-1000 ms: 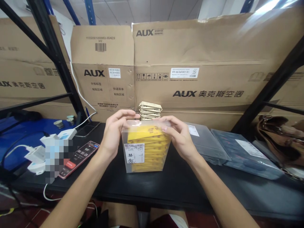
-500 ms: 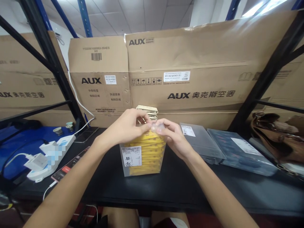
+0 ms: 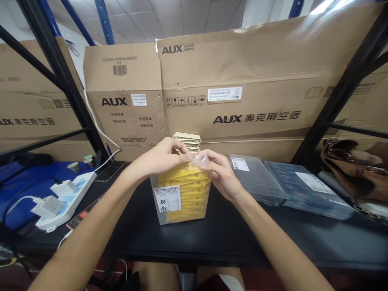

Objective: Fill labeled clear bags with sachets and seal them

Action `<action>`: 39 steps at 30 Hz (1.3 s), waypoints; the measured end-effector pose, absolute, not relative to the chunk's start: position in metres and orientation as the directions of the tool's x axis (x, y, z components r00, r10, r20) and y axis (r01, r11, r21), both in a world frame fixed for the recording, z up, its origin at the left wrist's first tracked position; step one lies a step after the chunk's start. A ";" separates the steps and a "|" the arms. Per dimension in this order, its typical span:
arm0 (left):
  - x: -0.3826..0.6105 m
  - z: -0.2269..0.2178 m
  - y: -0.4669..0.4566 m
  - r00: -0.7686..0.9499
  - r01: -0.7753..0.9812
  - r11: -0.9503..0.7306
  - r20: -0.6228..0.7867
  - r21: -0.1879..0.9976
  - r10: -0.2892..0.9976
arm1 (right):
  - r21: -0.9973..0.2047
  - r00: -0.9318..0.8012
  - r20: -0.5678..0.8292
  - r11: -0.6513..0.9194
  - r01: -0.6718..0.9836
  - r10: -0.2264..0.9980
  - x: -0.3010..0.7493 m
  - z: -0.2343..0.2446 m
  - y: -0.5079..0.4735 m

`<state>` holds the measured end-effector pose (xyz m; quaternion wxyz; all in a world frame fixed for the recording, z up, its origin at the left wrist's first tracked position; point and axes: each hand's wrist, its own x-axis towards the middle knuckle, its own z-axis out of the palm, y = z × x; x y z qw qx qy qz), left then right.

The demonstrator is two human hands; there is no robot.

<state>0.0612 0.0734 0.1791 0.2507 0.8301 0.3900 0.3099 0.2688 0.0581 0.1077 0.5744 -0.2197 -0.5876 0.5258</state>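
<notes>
A clear plastic box [image 3: 163,219] stands upright on the black tabletop, filled with a stack of yellow packets [image 3: 186,198]. On its front left is a white printed label [image 3: 167,199]. My left hand [image 3: 165,155] is closed in a pinch at the box's top edge. My right hand [image 3: 218,173] pinches the clear plastic at the top right corner, thumb and forefinger together. Whether the pinched plastic is a flap or a lid I cannot tell. Just behind the hands rises a stack of cream-coloured packets [image 3: 187,139], its lower part hidden.
Flat cardboard sheets [image 3: 257,101] stand along the back. Two flat plastic cases [image 3: 257,182] lie at the right, beside a brown bag [image 3: 348,169]. A white power strip [image 3: 68,200], a phone [image 3: 83,214] and a blue sheet [image 3: 18,198] are at the left.
My fingertips have moved slightly apart along the box's top edge, showing more of the clear plastic. The box stays in place, and the view has shifted a little.
</notes>
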 end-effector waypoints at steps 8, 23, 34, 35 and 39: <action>0.063 0.178 0.067 0.503 0.428 -0.649 0.431 0.630 0.750 | -0.875 -0.240 0.448 0.366 -0.318 0.861 0.269 0.105 0.060; 0.041 0.179 0.067 0.341 0.556 -0.659 0.584 0.507 0.737 | -0.687 -0.047 0.726 0.726 -0.009 0.686 0.269 0.096 0.064; -0.006 0.183 0.043 0.438 0.572 -0.652 0.487 0.497 0.756 | -0.407 -0.453 0.682 0.812 0.417 0.575 0.253 0.169 0.045; -0.005 0.182 0.043 0.434 0.569 -0.648 0.485 0.506 0.760 | -0.435 -0.482 0.642 0.801 0.412 0.596 0.249 0.175 0.046; 0.000 0.178 0.043 0.384 0.550 -0.598 0.459 0.583 0.801 | -0.542 -0.590 0.508 0.765 0.348 0.628 0.238 0.185 0.061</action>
